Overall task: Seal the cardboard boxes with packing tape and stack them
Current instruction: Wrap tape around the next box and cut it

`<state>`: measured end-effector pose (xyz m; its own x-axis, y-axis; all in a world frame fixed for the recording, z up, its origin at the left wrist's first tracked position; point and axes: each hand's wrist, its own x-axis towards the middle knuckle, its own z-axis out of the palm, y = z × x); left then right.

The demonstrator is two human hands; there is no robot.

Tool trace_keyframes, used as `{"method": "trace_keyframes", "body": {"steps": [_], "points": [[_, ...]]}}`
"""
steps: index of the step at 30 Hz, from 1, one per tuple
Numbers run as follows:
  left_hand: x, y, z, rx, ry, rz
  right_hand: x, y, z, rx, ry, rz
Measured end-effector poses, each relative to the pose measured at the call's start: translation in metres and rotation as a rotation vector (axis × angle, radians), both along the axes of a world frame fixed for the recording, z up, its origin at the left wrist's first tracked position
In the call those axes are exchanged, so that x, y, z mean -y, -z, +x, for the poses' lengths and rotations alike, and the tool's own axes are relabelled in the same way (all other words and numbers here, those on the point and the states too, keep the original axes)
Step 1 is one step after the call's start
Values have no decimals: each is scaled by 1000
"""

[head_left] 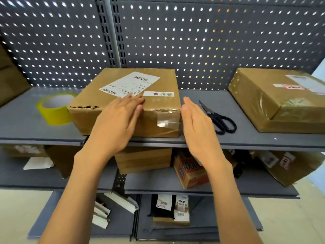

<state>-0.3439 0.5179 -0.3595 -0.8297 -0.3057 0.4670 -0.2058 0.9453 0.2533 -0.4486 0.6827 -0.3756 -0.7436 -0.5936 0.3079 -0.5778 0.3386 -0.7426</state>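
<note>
A closed cardboard box with a white shipping label stands on the top grey shelf, clear tape across its front right corner. My left hand lies flat on the box's front edge, fingers together, holding nothing. Just off the box's right side, my right hand is held flat and upright, not clearly touching it. A roll of yellow packing tape rests at the box's left. Black scissors lie to its right. A second taped box sits at the far right of the shelf.
A perforated grey back panel rises behind the shelf. Part of a brown box shows at the far left. Lower shelves hold several cardboard boxes, small parcels and folded white papers.
</note>
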Motion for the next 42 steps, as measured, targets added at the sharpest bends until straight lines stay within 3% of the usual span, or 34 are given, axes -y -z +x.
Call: {"method": "trace_keyframes", "body": {"steps": [5,8,18,26,29,32,36,42], "points": [[-15,-9,-17,-51,68,9,-1,-13,-12,72,-36,-136],[-21,-7,-34,4,155,-59,11,-13,-11,70,-101,-108],[-4,9,-38,41,167,-466,4,20,-14,123,-94,18],[-4,8,-38,35,175,-425,-6,28,-12,95,-92,117],[-1,11,-38,43,202,-453,-8,25,-10,172,-103,2],[-1,8,-25,-61,159,-309,-4,15,-5,213,-78,-173],[17,2,3,-295,-1,-98,9,-4,5,30,-8,-214],[57,-2,45,-249,-72,109,48,-31,26,-279,-66,-98]]}}
